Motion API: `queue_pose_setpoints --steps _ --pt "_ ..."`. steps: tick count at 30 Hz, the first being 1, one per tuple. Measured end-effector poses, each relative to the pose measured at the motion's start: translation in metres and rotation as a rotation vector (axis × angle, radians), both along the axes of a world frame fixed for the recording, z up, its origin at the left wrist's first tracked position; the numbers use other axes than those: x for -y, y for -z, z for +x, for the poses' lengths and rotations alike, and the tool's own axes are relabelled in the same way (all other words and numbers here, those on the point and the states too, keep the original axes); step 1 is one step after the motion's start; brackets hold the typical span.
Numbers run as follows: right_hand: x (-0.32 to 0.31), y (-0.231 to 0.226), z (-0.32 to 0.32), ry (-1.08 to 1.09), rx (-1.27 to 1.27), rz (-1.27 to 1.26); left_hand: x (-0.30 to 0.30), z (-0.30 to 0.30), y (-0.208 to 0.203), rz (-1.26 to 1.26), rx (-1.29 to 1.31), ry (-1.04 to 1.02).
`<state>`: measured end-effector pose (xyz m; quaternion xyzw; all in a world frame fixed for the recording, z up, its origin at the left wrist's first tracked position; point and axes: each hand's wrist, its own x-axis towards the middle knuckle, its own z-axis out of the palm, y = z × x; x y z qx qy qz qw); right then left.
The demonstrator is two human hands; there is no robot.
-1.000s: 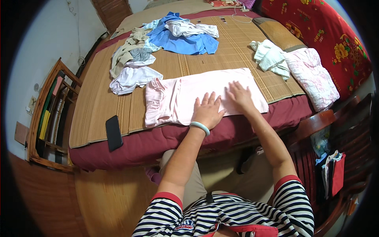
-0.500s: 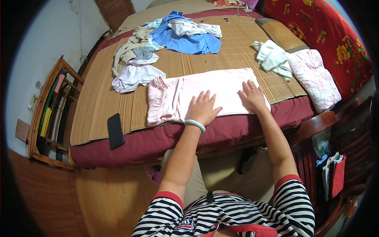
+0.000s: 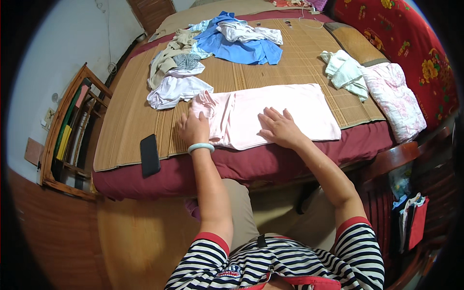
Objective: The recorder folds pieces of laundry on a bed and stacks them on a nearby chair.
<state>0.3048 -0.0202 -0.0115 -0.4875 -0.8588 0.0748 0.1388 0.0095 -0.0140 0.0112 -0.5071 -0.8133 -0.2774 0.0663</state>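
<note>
A pale pink garment [image 3: 285,99], folded into a long flat rectangle, lies along the near edge of the bed mat. Its left end is bunched into several ruffled layers. At that end my left hand [image 3: 194,129], with a pale bangle at the wrist, touches the garment's edge, its fingers slightly bent and apart. My right hand [image 3: 281,128] lies flat on the middle of the fabric, fingers stretched out. To the left, a black phone [image 3: 150,155] rests on the mat's edge.
On the bamboo mat [image 3: 123,130] lie a heap of blue, khaki and white clothes [image 3: 241,46], a pale green cloth [image 3: 344,72] and a folded pink-white patterned cloth [image 3: 394,99]. A wooden chair [image 3: 391,157] stands at right, a wooden frame [image 3: 63,140] at left.
My left hand has moved left from the garment's middle to its bunched end. My right hand has slid left from the right end to the middle. The view has shifted slightly.
</note>
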Motion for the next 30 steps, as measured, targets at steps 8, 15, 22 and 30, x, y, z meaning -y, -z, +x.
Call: queue_pose_setpoints --steps 8,15,22,30 --pt "-0.038 0.01 0.081 0.482 0.072 -0.015 0.013 -0.004 -0.018 -0.265 0.172 0.041" --pt "-0.044 0.013 0.124 0.726 0.143 0.039 0.022 -0.005 -0.03 -0.349 0.388 0.063" --pt "-0.019 0.002 0.012 0.115 0.024 0.041 0.0 -0.038 0.011 -0.306 0.441 0.099" --pt "-0.029 0.008 0.062 0.391 0.093 -0.028 0.004 -0.027 0.011 -0.211 0.461 0.205"
